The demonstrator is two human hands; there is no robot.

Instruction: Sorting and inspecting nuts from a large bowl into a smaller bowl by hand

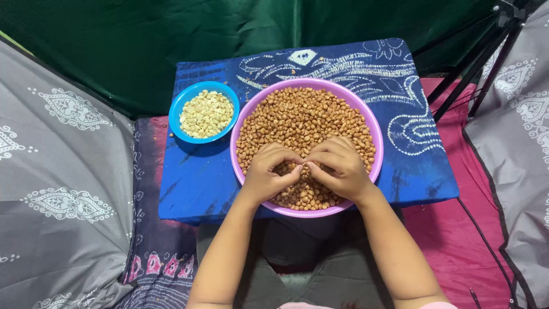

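A wide pink bowl (pixel 373 127) full of brown-skinned peanuts (pixel 303 117) sits on a low table draped in blue patterned cloth (pixel 194 183). Both hands rest over the near part of the bowl. My left hand (pixel 267 171) and my right hand (pixel 342 167) meet fingertip to fingertip, pinching a single peanut (pixel 303 166) between them. To the left stands a smaller blue bowl (pixel 182 102) holding pale skinned peanuts (pixel 207 113).
Grey patterned fabric (pixel 63 171) lies at the left and right sides. A green cloth (pixel 143 40) hangs behind the table. Black tripod legs (pixel 474 63) stand at the upper right, and a pink cloth (pixel 457 229) with a black cable covers the floor at the right.
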